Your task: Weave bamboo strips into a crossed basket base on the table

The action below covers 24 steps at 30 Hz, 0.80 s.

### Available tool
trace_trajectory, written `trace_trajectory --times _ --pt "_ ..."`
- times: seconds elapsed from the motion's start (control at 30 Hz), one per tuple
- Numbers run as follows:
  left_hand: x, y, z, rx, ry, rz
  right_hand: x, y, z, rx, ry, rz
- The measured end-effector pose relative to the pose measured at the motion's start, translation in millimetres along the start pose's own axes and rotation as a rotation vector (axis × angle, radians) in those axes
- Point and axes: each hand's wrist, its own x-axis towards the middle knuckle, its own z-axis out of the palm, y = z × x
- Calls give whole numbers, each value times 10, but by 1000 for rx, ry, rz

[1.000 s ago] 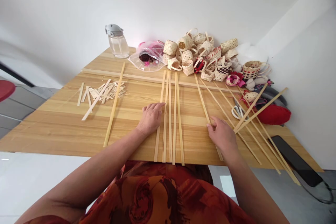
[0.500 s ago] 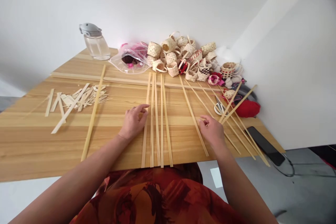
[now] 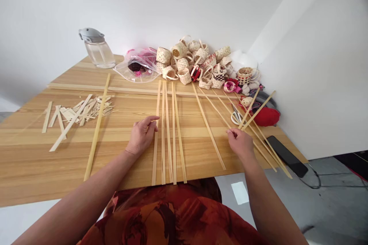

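Head view: several flat, straight, narrow strips of pale, straw-coloured material are seen laid out on a wooden table. Smooth faces and a light sheen are shown, with slight differences in tone and width. Five strips are spread side by side in the middle, close together, roughly lengthwise to the body, their ends slightly fanned. To their right, a single strip is laid at a slant, well apart.

By the right hand, a diagonal strip is pinched between closed thumb and finger; its lower part is hidden by the hand, and whether it is lifted cannot be told. By the left hand, nothing is seen to be held: the fingers are loosely curled, a small gap is left between thumb and index finger, and the index fingertip is placed over the leftmost of the five strips. Whether it is touched cannot be told.

Near the right hand, two crossing strips are splayed in a V beside white-handled scissors. Farther left, a thicker, yellower strip is laid across the edge of a heap of short scraps. Along the back, small woven baskets are piled beside a clear plastic bag and a grey-lidded bottle. A dark phone is placed near the right edge.
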Motion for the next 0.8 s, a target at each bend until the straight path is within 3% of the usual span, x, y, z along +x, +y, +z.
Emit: trace_trajectory --times 0.2,0.3,0.8 --pt "5 -22 10 -34 24 5 -118 -286 133 57 -130 -76" --pt "6 -26 11 -38 32 -1 -152 -367 180 22 -132 -105" --pt "9 -28 8 -71 44 -3 -109 -366 197 15 -167 10"
